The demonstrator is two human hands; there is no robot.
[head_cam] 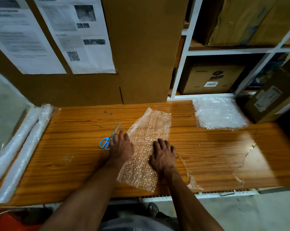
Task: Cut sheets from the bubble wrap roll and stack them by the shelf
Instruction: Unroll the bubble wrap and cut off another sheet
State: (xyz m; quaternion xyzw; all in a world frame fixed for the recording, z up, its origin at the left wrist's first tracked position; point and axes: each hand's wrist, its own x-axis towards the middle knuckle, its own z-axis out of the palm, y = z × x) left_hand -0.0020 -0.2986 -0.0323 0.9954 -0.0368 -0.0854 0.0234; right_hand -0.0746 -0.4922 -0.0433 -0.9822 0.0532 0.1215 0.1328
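Observation:
A cut sheet of bubble wrap (pixel 146 147) lies at a slant on the wooden table (pixel 74 147). My left hand (pixel 121 145) lies flat on the sheet's left edge, fingers straight, beside the blue-handled scissors (pixel 108 139). My right hand (pixel 163 155) presses flat on the sheet's right side. A stack of cut bubble wrap sheets (pixel 219 114) sits at the table's far right, by the white shelf (pixel 179 74). Two bubble wrap rolls (pixel 22 144) lie along the table's left edge.
Large cardboard boards (pixel 140 47) with printed papers (pixel 79 34) stand behind the table. Cardboard boxes (pixel 211 79) fill the shelf, and another box (pixel 271 99) sits at the right end. Torn clear film (pixel 241 160) clings to the table's right part.

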